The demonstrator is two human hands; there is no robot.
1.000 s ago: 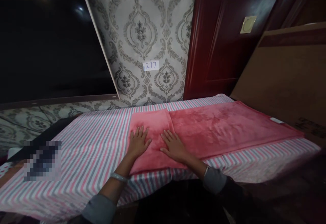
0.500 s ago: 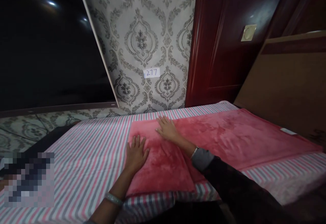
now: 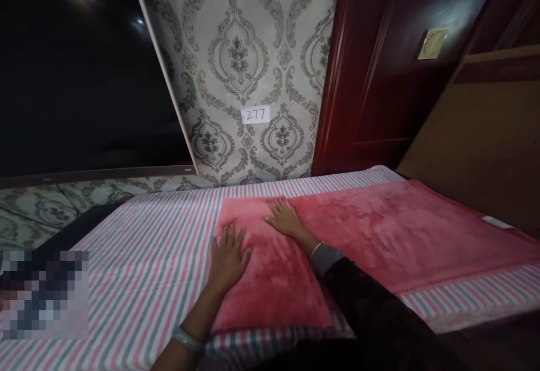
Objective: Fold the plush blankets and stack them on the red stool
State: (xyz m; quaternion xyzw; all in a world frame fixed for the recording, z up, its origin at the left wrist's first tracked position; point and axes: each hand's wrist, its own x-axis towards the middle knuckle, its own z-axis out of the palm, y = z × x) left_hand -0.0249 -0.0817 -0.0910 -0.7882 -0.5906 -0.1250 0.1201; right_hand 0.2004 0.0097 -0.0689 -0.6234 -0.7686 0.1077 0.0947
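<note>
A plush pink-red blanket (image 3: 379,230) lies spread on a striped cloth (image 3: 156,264). Its left end forms a flap folded over on top. My left hand (image 3: 229,257) rests flat near the flap's left edge, fingers apart. Farther back, my right hand (image 3: 284,217) presses flat on the same flap, close to its far edge, with fingers spread. Neither hand grasps anything. A small white label (image 3: 498,222) shows at the blanket's right edge. My right forearm hides part of the fold.
Behind the striped surface stands a patterned wall bearing a paper marked 277 (image 3: 255,114). A large dark screen (image 3: 84,78) is at left. At right are a dark red wood panel (image 3: 379,67) and a brown board (image 3: 485,140). A blurred patch (image 3: 44,295) covers something at lower left.
My right hand has slid slightly nearer and to the right over the flap. My left hand stays at nearly the same spot. The view has shifted a little.
</note>
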